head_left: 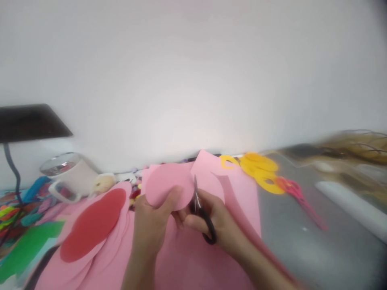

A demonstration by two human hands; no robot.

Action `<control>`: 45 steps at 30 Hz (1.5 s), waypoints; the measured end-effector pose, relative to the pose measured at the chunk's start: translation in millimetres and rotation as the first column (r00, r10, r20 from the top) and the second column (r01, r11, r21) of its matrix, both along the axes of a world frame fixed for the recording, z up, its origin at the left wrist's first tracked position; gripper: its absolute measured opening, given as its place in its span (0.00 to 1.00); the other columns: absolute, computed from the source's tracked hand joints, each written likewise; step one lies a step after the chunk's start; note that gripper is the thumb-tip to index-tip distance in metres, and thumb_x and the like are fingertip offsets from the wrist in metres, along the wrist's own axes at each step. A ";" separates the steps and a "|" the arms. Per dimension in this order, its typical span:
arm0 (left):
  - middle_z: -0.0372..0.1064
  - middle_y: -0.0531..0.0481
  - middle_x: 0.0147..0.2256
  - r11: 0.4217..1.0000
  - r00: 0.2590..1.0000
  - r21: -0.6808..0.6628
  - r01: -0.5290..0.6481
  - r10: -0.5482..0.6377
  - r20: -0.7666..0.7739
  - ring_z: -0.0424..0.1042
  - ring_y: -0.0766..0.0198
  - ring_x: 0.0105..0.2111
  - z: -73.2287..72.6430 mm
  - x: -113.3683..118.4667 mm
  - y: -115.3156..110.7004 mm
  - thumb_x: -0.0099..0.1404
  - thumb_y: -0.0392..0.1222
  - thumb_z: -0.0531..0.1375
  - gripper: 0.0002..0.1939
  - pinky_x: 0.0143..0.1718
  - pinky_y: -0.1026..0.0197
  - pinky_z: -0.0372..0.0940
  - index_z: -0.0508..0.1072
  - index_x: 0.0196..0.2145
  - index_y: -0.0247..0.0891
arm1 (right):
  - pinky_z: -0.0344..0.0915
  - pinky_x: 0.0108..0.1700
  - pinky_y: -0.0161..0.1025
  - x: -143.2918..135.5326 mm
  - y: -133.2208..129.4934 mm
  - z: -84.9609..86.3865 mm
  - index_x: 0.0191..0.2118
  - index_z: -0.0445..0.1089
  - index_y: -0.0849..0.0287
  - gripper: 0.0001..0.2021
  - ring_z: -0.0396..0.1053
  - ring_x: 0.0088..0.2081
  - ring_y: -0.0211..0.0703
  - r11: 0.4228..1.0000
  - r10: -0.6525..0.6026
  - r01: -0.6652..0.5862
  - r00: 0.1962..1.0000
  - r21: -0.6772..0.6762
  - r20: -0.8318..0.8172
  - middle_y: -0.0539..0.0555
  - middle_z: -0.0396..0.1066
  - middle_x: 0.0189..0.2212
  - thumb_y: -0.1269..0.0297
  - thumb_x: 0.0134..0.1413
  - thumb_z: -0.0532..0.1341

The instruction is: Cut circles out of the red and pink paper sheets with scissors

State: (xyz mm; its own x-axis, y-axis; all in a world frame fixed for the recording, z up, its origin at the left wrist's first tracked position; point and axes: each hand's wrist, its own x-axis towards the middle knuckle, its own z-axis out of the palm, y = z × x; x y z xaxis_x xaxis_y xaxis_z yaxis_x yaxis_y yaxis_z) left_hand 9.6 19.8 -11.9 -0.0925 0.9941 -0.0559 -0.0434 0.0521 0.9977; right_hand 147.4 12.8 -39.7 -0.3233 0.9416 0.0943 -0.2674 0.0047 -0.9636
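My left hand [154,213] pinches a rounded pink paper piece [169,181], thumb on top and fingers underneath. In my right hand [214,217] is a pair of black-handled scissors [208,227]. The blades point up and lie against the right edge of the rounded piece; whether they are apart is hard to make out. Beneath both hands spread larger sheets of pink paper [244,197]. To the left of my left hand, a red paper shape [96,223] rests on a stack of pink paper cutouts [78,274].
Yellow paper cutouts [256,165] and pink scissors [298,195] lie right of the pink sheets on the grey table [290,249]. At left stand a white mug [75,179] and a dark lamp or screen [33,123], near green paper [33,245]. A white wall [193,80] rises behind.
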 end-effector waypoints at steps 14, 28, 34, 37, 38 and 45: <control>0.63 0.53 0.09 0.998 0.981 0.020 -0.058 0.061 -0.182 0.63 0.66 0.14 6.0 4.1 -4.7 0.55 0.45 0.64 0.22 0.26 0.62 0.68 0.67 0.07 0.40 | 0.56 0.29 0.37 1.9 -1.0 -2.0 0.29 0.64 0.58 0.24 0.59 0.26 0.39 0.999 -0.019 0.019 1.000 -0.026 -0.003 0.49 0.65 0.23 0.43 0.41 0.71; 0.63 0.53 0.09 0.998 0.981 0.004 -0.056 0.056 -0.188 0.64 0.65 0.15 8.5 4.1 -5.4 0.54 0.45 0.64 0.22 0.26 0.62 0.67 0.67 0.08 0.40 | 0.54 0.28 0.37 0.6 -0.2 -2.6 0.28 0.64 0.59 0.23 0.58 0.25 0.38 1.000 -0.009 0.009 0.999 -0.022 -0.037 0.50 0.66 0.23 0.46 0.42 0.72; 0.63 0.53 0.09 0.999 0.980 -0.006 -0.052 0.049 -0.192 0.64 0.65 0.15 9.4 4.5 -5.6 0.55 0.44 0.63 0.22 0.27 0.63 0.68 0.66 0.07 0.40 | 0.53 0.27 0.36 0.7 0.0 -2.9 0.28 0.64 0.59 0.23 0.59 0.25 0.38 1.000 -0.018 0.017 0.999 -0.003 -0.044 0.49 0.65 0.22 0.47 0.41 0.73; 0.62 0.54 0.09 0.998 0.984 -0.011 -0.064 0.061 -0.168 0.64 0.67 0.15 9.5 4.9 -5.8 0.54 0.44 0.64 0.22 0.26 0.64 0.67 0.66 0.07 0.40 | 0.53 0.27 0.36 1.0 0.5 -2.8 0.27 0.64 0.59 0.23 0.57 0.24 0.37 1.000 -0.013 0.013 1.000 0.009 -0.026 0.49 0.64 0.22 0.44 0.42 0.71; 0.62 0.54 0.09 0.998 0.986 -0.012 -0.063 0.061 -0.158 0.63 0.67 0.14 9.6 5.0 -5.8 0.54 0.44 0.64 0.21 0.25 0.65 0.67 0.66 0.08 0.40 | 0.52 0.27 0.36 1.2 0.5 -2.7 0.27 0.64 0.59 0.24 0.57 0.24 0.37 1.000 -0.010 0.010 1.000 0.009 -0.020 0.49 0.64 0.22 0.44 0.43 0.71; 0.59 0.56 0.09 0.999 0.990 0.005 -0.048 0.048 -0.136 0.60 0.70 0.11 10.7 4.4 -5.4 0.55 0.43 0.63 0.23 0.18 0.65 0.62 0.64 0.08 0.39 | 0.50 0.24 0.35 2.7 -1.1 1.0 0.30 0.69 0.59 0.22 0.53 0.22 0.36 1.000 -0.008 0.008 0.999 -0.008 0.053 0.44 0.57 0.18 0.45 0.42 0.71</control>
State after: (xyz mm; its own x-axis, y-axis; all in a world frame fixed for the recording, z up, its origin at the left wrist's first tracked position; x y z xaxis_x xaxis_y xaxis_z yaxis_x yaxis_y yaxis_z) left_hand 14.0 14.4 -1.2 -0.1470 0.9884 -0.0380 0.0904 0.0516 0.9946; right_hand 150.1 11.7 -38.6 -0.3201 0.9448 0.0696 -0.2158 -0.0012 -0.9764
